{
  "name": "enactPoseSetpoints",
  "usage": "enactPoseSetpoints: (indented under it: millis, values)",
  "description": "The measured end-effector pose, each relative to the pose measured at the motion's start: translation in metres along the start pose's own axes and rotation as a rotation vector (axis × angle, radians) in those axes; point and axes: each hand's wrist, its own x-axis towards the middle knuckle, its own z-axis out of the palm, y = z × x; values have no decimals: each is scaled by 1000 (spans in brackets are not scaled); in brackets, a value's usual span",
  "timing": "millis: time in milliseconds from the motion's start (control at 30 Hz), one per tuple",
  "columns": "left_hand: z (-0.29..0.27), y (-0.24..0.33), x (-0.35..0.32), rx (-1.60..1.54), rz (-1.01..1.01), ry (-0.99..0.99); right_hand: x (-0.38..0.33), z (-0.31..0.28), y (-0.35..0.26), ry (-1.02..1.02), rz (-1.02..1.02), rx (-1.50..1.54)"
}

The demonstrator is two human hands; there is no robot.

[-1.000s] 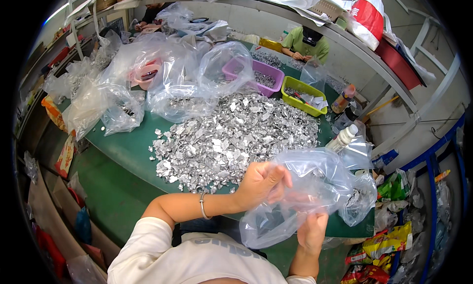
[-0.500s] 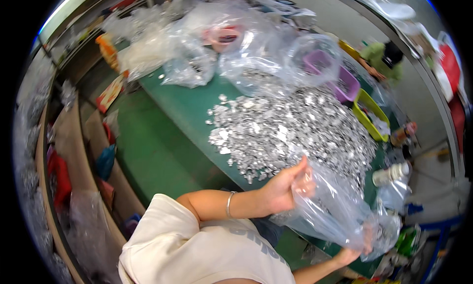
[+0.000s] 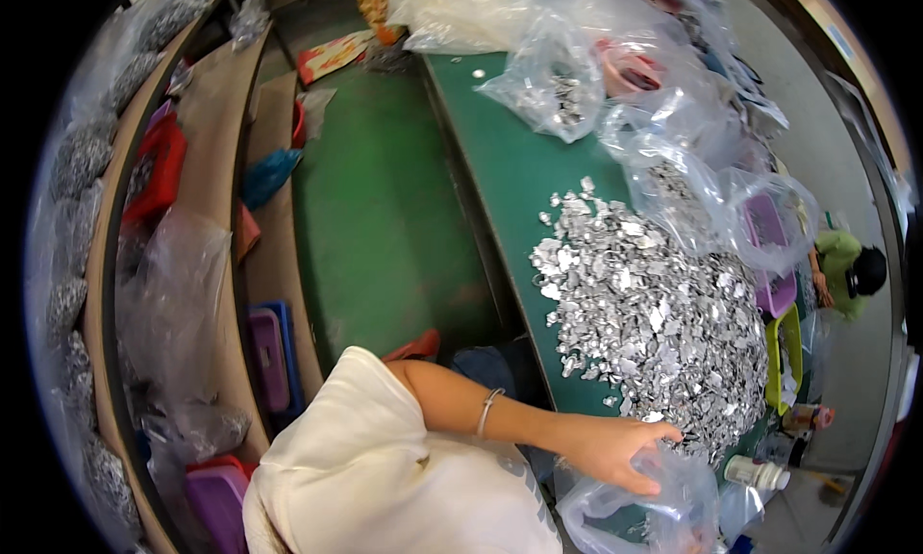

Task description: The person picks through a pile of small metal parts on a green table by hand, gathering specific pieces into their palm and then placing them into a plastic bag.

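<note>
One clear plastic bag (image 3: 697, 487), thin and crinkled, at the near end of the green table (image 3: 505, 160), beside a single heap of jagged silvery metal flakes (image 3: 663, 314), too many to count. Left hand (image 3: 611, 450) at the bag's mouth, thumb and forefinger spread apart; one metal bangle (image 3: 488, 410). Right hand (image 3: 694, 542) faint through film; its state I cannot tell. Beyond: two plastic baskets, one purple (image 3: 781, 296), one yellow-green (image 3: 789, 347); one white bottle (image 3: 755, 473).

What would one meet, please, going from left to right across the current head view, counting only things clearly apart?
Red tray, blue plastic bag, green floor, pile of silvery metal pieces, yellow-green basket, co-worker in a green shirt.
</note>
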Motion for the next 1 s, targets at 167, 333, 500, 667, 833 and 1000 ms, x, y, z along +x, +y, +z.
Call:
enactPoseSetpoints:
  millis: [167, 333, 500, 667, 833, 1000]
  values:
    - [14, -18, 1, -592, -137, -218, -3, 18, -13, 111, -125, -155]
    - [33, -43, 36, -1172, -108, 33, -2, 31, -21, 22, -182, -202]
    - [24, -55, 50, -1447, 206, -104, -6, 32, -23, -71, -213, -270]
    - [20, -27, 33, -1458, 191, 65, -9, 31, -24, -188, -233, -355]
    - [9, -20, 5, -1404, 176, -40, -16, 14, -9, -261, -272, -529]
    - [-1, -26, 2, -1382, 422, -109, -15, -12, 21, -349, -414, -846]
